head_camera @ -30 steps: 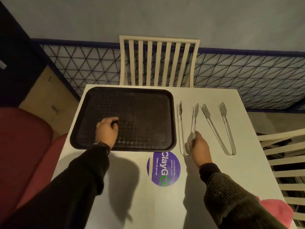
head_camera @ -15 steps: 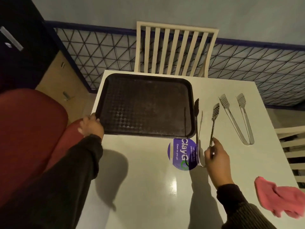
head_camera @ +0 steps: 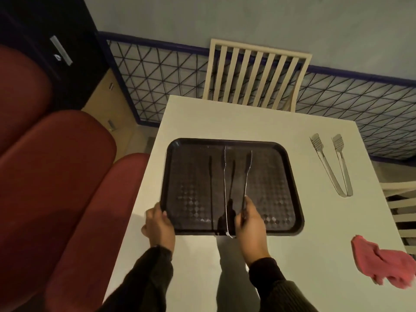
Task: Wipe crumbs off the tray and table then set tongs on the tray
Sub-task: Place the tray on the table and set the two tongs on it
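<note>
Right now a pair of metal tongs [head_camera: 234, 188] sits over the middle of the dark tray [head_camera: 279, 176], arms spread and tips pointing away from the person, the joined end reaching past the tray's near rim. Whether the tongs rest on the tray or are held just above it cannot be told; their dark shadow falls on the tray to the left of them. The right hand [head_camera: 249, 224] grips the right arm of the tongs near the joined end, fingers closed around it. The left hand [head_camera: 158, 226] clasps the tray's near left corner, thumb on top of the rim. Both wrists are covered by dark sleeves.

The tray lies flat on the white surface [head_camera: 225, 118], toward its left side, its textured floor catching some light near the front. A second pair of tongs [head_camera: 333, 165] lies on the surface well to the right of the tray, apart from it, tips pointing away and joined end toward the person. A pink cloth [head_camera: 382, 264] lies crumpled at the near right edge of the surface, touching neither hand.

Beyond the far edge stands a cream slatted chair [head_camera: 256, 75] against a wire lattice. Another pale chair [head_camera: 403, 212] shows at the right edge, and red padded seats [head_camera: 56, 176] fill the left.
</note>
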The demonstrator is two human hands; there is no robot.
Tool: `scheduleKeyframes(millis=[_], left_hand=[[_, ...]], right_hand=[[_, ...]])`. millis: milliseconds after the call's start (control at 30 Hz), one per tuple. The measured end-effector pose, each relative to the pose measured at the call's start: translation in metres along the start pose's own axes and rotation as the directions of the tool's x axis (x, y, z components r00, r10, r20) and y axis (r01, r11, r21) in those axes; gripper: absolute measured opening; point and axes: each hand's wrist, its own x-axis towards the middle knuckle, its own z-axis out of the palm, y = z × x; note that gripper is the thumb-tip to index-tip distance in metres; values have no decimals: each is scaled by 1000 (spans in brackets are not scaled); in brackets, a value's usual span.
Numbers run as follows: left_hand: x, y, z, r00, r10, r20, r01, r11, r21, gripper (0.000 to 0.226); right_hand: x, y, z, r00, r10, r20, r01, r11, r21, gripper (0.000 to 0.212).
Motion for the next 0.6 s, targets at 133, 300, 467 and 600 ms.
scheduleKeyframes(millis=[133,300,467,600], left_hand=[[-18,-2,-12,984,-154,85,173,935,-311,25],[-14,-14,-22,990,-128,66,142,936,-323,24],[-11,-21,-21,997,-39,62,43,996,-77,24],[-10,-31,-16,998,52,36,-55,995,88,38]], right_hand=[[-4,1,39,995,33,94,-31,999,-20,45],[-2,7,82,989,76,128,-65,994,-86,49],[-2,9,104,990,121,77,-112,987,-112,55],[-3,12,108,988,134,72,-123,983,-138,56]])
